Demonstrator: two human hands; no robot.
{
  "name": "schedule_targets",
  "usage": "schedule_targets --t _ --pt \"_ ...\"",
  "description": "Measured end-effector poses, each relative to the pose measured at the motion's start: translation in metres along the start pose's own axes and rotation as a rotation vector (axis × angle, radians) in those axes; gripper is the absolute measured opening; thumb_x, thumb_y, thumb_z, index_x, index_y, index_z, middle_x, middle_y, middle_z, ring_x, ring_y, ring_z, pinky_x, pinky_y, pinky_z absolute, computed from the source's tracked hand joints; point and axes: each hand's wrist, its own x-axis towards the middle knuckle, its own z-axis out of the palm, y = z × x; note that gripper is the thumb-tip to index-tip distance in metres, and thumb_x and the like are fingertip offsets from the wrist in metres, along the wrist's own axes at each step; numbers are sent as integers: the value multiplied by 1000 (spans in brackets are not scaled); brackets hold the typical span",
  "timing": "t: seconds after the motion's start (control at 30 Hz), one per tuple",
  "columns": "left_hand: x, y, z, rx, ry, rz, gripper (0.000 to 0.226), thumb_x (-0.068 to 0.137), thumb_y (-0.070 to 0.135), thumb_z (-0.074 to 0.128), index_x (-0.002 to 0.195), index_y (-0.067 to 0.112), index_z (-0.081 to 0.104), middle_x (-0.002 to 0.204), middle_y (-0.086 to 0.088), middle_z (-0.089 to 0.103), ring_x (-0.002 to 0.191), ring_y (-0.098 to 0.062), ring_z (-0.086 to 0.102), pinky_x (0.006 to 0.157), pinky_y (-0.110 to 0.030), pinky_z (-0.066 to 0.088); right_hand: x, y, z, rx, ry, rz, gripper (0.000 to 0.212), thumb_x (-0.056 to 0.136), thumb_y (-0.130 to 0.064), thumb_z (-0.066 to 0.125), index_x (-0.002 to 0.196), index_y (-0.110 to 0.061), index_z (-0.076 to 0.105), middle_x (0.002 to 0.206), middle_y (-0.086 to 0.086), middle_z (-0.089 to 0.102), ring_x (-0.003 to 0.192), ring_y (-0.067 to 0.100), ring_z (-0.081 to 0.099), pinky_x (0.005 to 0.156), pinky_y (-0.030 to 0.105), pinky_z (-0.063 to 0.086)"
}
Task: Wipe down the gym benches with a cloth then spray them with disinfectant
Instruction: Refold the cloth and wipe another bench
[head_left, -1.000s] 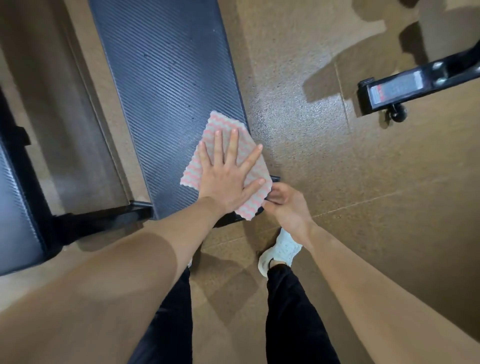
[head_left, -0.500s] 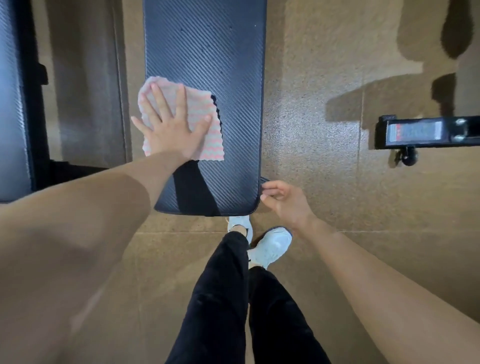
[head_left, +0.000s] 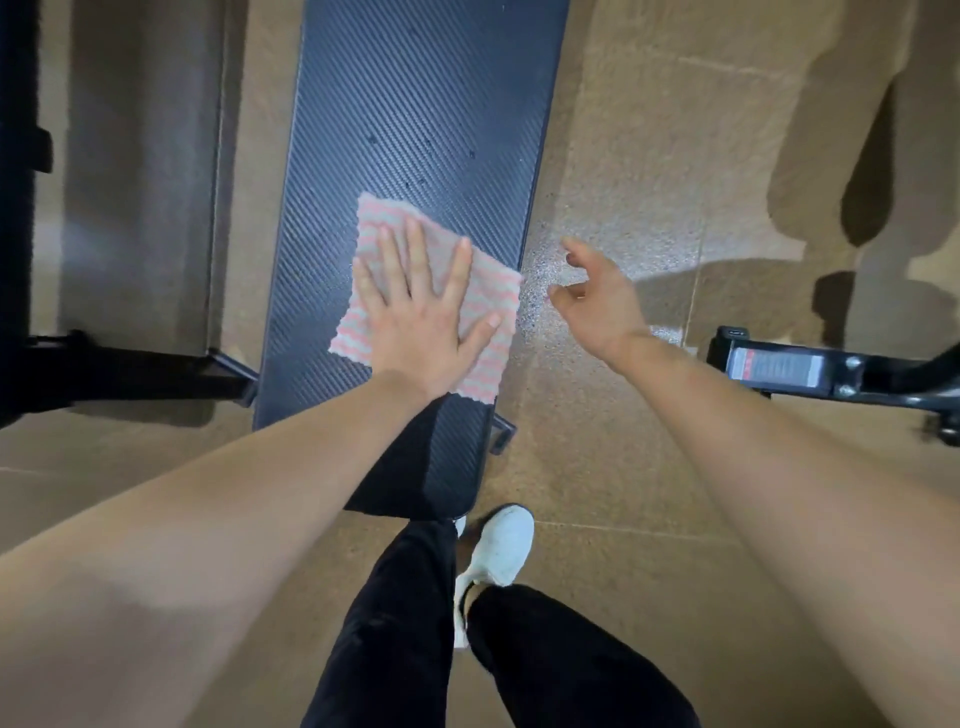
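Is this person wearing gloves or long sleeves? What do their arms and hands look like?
No gloves: the left hand and right hand are bare, with no rings that I can make out. The left forearm and right forearm are bare too, with no sleeve, watch or wristband in view. Lower down are black trousers and a white shoe.

I count two benches (head_left: 415, 104) (head_left: 15, 234), one cloth (head_left: 491, 293), two hands, my left hand (head_left: 415, 325) and right hand (head_left: 597, 301), one white shoe (head_left: 501, 545)

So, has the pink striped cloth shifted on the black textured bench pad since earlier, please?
Yes: the cloth, under the left hand, slid from the bench pad's left edge to its right edge.
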Motion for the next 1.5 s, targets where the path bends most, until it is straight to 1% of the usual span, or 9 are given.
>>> schedule_targets --t 0.13,0.23,0.3,0.5,0.8,1.0,1.2,1.4,1.5 --pt "-7 10 3 94 -54 161 88 95 79 18 165 31 -5 169 -25 -15 155 -50 -14 118 -74 5 35 -18 -22 -166 -16 -94 71 98 -21 66 158 -32 29 158 2 39 124 22 58 109 33 44" --pt "-6 6 1 51 -16 179 84 97 78 27 165 33 9 171 -19 -6 157 -44 -8 122 -70 3 55 -30 -28 -254 -41 -188 81 95 -25 70 161 -29 22 169 0 16 151 24 28 123 33 23" --pt "-4 -1 1 -5 22 138 80 98 75 31 165 33 17 173 -14 1 159 -39 -4 124 -67 3 67 -41 -29 -373 -44 -256 89 92 -34 73 162 -27 17 171 -8 1 155 29 15 124 39 20" --pt "26 -40 -13 -33 23 -228 84 97 77 23 166 33 7 173 -13 -4 159 -36 -8 124 -66 -1 113 -76 -56 -647 0 -363 104 84 -56 74 163 -23 14 171 -7 -3 156 30 7 121 52 27" --pt "86 -41 -39 -211 -44 -731 87 97 76 16 164 27 -12 170 -21 -17 156 -44 -17 121 -70 -7 162 -91 -82 -904 -115 -516 120 78 -77 65 163 -18 3 171 2 -3 158 26 -2 127 52 10" --pt "88 25 -33 -158 -68 -535 85 96 77 12 163 32 -15 170 -16 -19 156 -40 -22 122 -67 -11 166 -92 -82 -925 -151 -459 123 75 -82 61 163 -22 -1 171 -3 -9 158 27 1 125 57 9" --pt "76 62 -19 6 -64 -223 85 97 77 9 166 27 5 172 -18 -2 158 -45 -4 121 -71 4 173 -96 -86 -993 -206 -470 120 78 -84 54 162 -22 -4 171 -1 -10 157 25 6 123 62 12" --pt "100 27 -30 -33 -31 -177 78 96 78 21 163 42 12 174 -9 5 160 -36 0 123 -67 0 180 -105 -96 -1055 -223 -504 105 86 -78 49 162 -23 2 171 0 0 157 26 6 121 65 14" --pt "128 1 -49 -47 -80 -270 79 93 82 14 162 46 -1 174 -8 -7 159 -34 -10 124 -65 -5 181 -108 -101 -1069 -248 -521 101 88 -76 48 162 -24 3 171 0 2 157 27 8 120 66 16"
